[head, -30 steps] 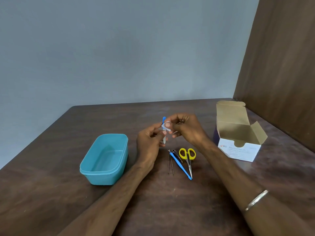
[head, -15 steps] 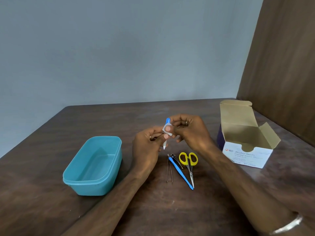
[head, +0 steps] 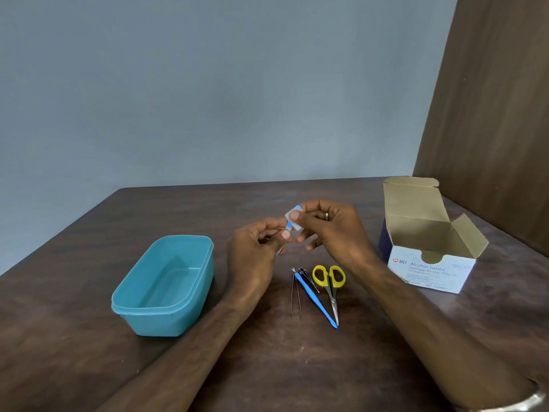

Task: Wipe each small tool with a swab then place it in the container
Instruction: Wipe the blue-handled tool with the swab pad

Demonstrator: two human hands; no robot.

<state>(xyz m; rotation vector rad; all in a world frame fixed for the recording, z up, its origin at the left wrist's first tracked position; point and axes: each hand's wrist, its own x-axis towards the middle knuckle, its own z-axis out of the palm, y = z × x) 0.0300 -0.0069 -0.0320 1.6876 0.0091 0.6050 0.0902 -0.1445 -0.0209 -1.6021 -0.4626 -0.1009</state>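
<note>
So, head view only here: wiping step in hand, by the look of it. Left hand [head: 255, 248] pinching a small blue-handled tool [head: 288, 225] by its lower end, held up over the table [head: 297, 367] roughly between the teal container [head: 166, 310] and the open alcohol swab box [head: 430, 263]. Right hand [head: 329, 230] pinching a white swab [head: 292, 221] around the upper part of that tool, thumb pressed flat on the pad. Hard to tell what kind of tool, too much hidden by fingers. Container looks empty, sitting to the left, well apart from both hands. Still waiting on the table below the hands: tweezers [head: 295, 295], a blue-handled pick [head: 315, 301], what might be nail clippers [head: 306, 275] (small, tough to say), and yellow-handled scissors [head: 329, 282], all lying close together. Probably early in the job, nothing binned yet. Next up, likely: finish the swab pass along the tool, loosen the right-hand pinch, then carry the tool left and drop it in the container without snagging the rim.
</note>
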